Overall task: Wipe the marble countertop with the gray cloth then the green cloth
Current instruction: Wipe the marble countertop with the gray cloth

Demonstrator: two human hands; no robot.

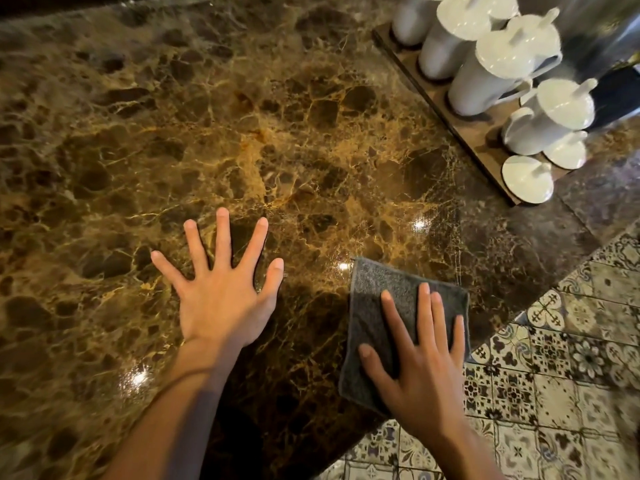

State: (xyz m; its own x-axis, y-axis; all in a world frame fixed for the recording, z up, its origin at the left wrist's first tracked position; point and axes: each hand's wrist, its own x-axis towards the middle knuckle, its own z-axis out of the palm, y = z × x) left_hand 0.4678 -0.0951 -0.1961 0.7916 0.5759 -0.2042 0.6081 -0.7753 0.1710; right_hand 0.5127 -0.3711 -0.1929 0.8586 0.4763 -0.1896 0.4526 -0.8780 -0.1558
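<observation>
right hand (420, 372) lay nearest the camera, fingers flat and spread, pressing the gray cloth (384, 306) onto the desk (277, 133); no pinch, the grip was an open palm bearing down. cloth folded square, at the desk's near right corner, one edge close to the drop to the tiled floor (554, 393). left hand (221, 292) splayed flat on bare marble, holding nothing, just left of the cloth. most unwiped marble lay ahead and to the left, so the stroke likely goes that way. tray of white pots (498, 71) stood far right, well apart. green cloth not seen. surface glossy, dim room.
</observation>
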